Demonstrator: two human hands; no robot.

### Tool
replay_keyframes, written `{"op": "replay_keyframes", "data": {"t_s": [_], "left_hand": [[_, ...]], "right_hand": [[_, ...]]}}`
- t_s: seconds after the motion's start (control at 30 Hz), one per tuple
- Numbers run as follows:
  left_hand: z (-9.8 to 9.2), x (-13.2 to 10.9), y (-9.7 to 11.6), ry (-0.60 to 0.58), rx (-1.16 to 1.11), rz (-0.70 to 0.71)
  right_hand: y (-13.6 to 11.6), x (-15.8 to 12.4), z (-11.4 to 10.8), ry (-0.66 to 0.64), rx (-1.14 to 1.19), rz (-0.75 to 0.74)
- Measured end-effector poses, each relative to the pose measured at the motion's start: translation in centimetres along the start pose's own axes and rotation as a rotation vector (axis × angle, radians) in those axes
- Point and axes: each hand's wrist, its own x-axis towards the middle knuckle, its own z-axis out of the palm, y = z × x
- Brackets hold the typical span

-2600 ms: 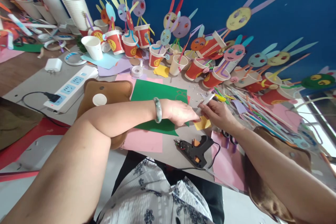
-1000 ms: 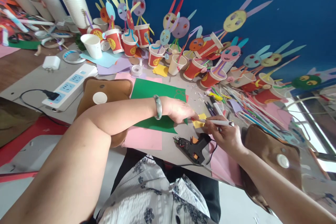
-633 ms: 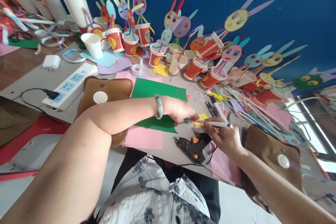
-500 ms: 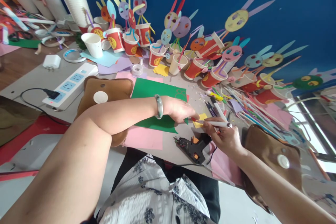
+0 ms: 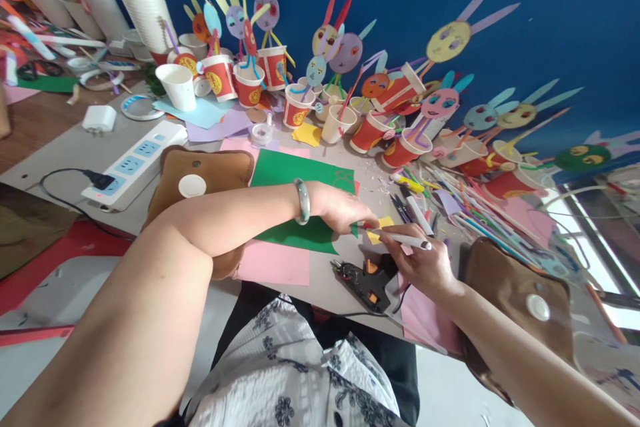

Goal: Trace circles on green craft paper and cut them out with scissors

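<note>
My left hand [image 5: 345, 208] lies over the edge of a green paper sheet [image 5: 290, 167], fingers stretched out. Its fingertips rest at a small yellow paper piece [image 5: 384, 221], where a bit of red shows. From the other side, my right hand [image 5: 423, 265] grips a white pen [image 5: 406, 239] with its tip pointing left at the yellow piece. The exact contact of the tip is too small to tell. Just below the hands lies a black hot glue gun [image 5: 367, 283] with orange parts. A pink sheet [image 5: 275, 263] sits partly under the green one.
Paper cups with paper rabbit heads [image 5: 440, 103] line the blue wall. Pens and sticks [image 5: 475, 213] lie at the right. Brown cushions [image 5: 520, 307] flank the work area. A power strip [image 5: 135, 163] and a stack of cups [image 5: 145, 13] are at the left.
My right hand and the pen have shifted slightly left, closer to my left fingertips. My left hand stays almost in the same place.
</note>
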Motion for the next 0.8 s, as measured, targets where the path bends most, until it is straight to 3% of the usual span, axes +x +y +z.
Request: {"op": "replay_keyframes", "data": {"t_s": [0.1,0.23,0.63,0.8], "left_hand": [[0.0,0.1,-0.2,-0.016,0.008,0.009],[0.0,0.2,-0.3,-0.011,0.005,0.022],[0.0,0.1,-0.3,0.013,-0.037,-0.003],[0.2,0.2,-0.6,0.029,-0.008,0.007]], "right_hand": [[0.2,0.1,0.3,0.052,0.004,-0.160],[0.2,0.3,0.3,0.046,-0.017,-0.228],[0.8,-0.3,-0.6,0.059,-0.068,-0.210],[1.4,-0.4,-1.9,0.206,-0.146,-0.101]]}}
